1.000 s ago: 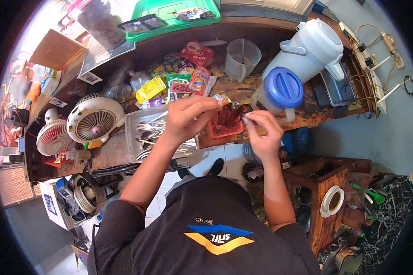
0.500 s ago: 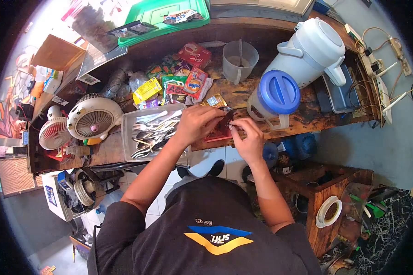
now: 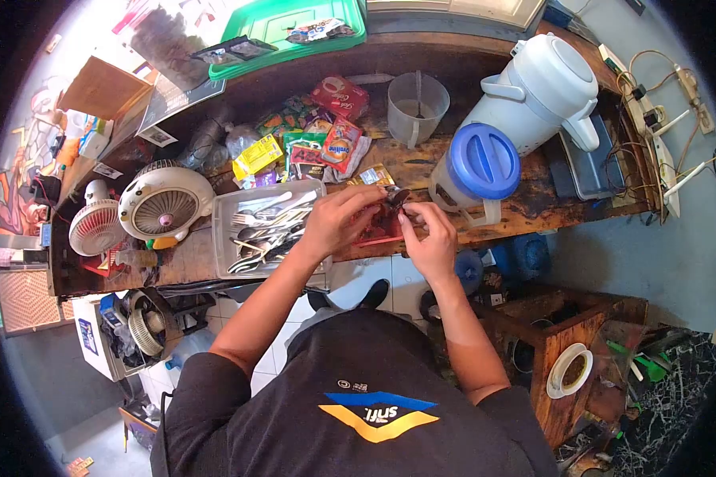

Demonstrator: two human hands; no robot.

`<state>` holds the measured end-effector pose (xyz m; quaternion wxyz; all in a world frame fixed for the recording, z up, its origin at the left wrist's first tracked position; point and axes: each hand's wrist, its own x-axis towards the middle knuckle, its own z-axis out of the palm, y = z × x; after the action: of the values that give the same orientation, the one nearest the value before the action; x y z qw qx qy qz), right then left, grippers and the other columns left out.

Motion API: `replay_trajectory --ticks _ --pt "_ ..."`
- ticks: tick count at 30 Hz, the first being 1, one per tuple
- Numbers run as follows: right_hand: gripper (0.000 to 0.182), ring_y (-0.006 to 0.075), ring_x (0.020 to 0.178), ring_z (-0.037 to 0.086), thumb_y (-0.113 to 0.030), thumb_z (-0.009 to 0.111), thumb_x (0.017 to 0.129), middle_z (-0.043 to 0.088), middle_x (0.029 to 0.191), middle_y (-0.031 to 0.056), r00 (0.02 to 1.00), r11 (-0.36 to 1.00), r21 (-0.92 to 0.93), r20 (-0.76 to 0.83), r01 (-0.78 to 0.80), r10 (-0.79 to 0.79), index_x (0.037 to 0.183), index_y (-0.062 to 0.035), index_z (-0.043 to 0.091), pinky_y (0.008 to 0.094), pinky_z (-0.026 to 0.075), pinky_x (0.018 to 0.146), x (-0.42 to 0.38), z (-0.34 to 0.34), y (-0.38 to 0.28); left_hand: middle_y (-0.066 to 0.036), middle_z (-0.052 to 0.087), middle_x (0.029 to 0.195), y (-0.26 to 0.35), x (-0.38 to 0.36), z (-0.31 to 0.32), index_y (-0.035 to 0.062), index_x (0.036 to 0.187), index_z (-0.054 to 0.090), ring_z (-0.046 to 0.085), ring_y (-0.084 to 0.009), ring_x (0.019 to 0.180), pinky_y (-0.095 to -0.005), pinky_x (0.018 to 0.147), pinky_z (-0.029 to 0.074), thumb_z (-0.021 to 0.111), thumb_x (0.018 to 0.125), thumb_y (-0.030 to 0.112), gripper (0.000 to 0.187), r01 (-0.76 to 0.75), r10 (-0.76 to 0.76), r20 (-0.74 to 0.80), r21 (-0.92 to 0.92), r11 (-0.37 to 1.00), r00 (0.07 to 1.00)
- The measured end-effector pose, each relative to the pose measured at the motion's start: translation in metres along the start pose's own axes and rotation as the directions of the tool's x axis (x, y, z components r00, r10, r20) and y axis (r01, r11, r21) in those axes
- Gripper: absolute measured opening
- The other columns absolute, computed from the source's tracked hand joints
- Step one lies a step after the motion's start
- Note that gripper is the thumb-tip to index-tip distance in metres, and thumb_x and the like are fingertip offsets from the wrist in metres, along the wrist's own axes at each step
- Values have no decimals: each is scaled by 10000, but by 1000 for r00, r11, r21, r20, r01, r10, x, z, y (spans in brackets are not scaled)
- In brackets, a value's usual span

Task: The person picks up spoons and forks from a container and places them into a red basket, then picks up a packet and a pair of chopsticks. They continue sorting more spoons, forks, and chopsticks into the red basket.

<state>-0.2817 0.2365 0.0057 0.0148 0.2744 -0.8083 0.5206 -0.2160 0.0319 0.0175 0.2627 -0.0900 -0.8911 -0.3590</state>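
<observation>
My left hand [image 3: 340, 221] is closed at the table's front edge, its fingertips pinching a small dark, shiny thing [image 3: 398, 195] whose kind I cannot make out. Close by on the right, my right hand [image 3: 429, 238] has thumb and forefinger pressed together at the lower end of that thing; whatever is between them is too small to tell. Beneath both hands lies a red tray-like thing [image 3: 383, 235], partly covered by them. Left of my left hand stands a clear plastic bin [image 3: 224, 248] full of spoons and forks [image 3: 272, 232].
A blue-lidded pitcher [image 3: 484, 163] stands just right of my hands, with a large white thermos [image 3: 533, 91] behind it. Drink sachets [image 3: 340, 143] and a clear jug [image 3: 418, 111] are farther back. Two small fans [image 3: 165, 203] stand at left. A wooden stand [image 3: 565, 334] is below right.
My hands have shifted only slightly; the fingertips have turned a little and more of the dark, shiny thing shows between them. The camera view has moved very slightly.
</observation>
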Motion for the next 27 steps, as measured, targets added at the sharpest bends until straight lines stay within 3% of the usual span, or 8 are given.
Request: replay_trajectory --ticks 14,17,20,22,23,25,27 --pt "120 242 827 687 -66 765 893 710 973 103 996 996 -15 7 93 -93 998 -23 723 348 546 752 -4 -3 4 -110 750 1151 -7 -12 -26 91 1144 741 746 -285 1016 -359 850 600 818 836 40 321 115 -117 -66 -35 993 991" --pt "133 245 840 692 -68 771 888 713 980 103 995 995 -7 26 98 -98 1004 -24 725 351 549 761 -4 -5 3 -98 766 1081 -5 -15 -34 76 1145 743 742 -247 986 -356 854 587 871 788 49 381 66 -64 -89 19 998 994" --pt "133 245 832 686 -68 772 886 713 983 102 993 993 17 10 117 -117 1003 -25 726 351 546 758 -4 -4 4 -83 754 1078 0 -15 -38 98 1098 749 732 -271 996 -382 849 583 875 809 166 322 129 -109 -124 163 978 986" --pt "162 238 836 675 -77 778 882 711 999 98 998 998 34 25 60 -61 1029 -35 725 345 542 751 -2 -5 0 -66 754 1027 3 -13 -36 114 1089 761 722 -266 973 -401 860 559 885 797 253 346 363 -364 -18 131 922 931" --pt "162 238 836 675 -77 778 882 711 999 98 998 997 36 28 63 -64 1029 -35 725 345 542 751 -1 -5 -1 -66 754 1027 0 -13 -35 114 1089 761 722 -266 973 -401 860 559 885 797 253 346 365 -365 -22 133 921 931" --pt "267 227 863 664 -111 800 870 704 1062 96 998 1000 -2 55 -1 1 1112 -49 706 342 537 753 3 -6 -1 -50 757 1008 -8 -9 -31 123 1067 771 714 -271 954 -419 864 534 873 790 283 336 206 -214 -2 281 937 977" --pt "330 223 882 661 -129 813 861 697 1100 93 998 1000 4 68 -3 3 1157 -53 687 342 537 760 11 -4 -1 -46 754 991 -10 -5 -27 134 1044 776 709 -278 948 -424 868 524 863 786 271 305 188 -199 7 307 933 980"
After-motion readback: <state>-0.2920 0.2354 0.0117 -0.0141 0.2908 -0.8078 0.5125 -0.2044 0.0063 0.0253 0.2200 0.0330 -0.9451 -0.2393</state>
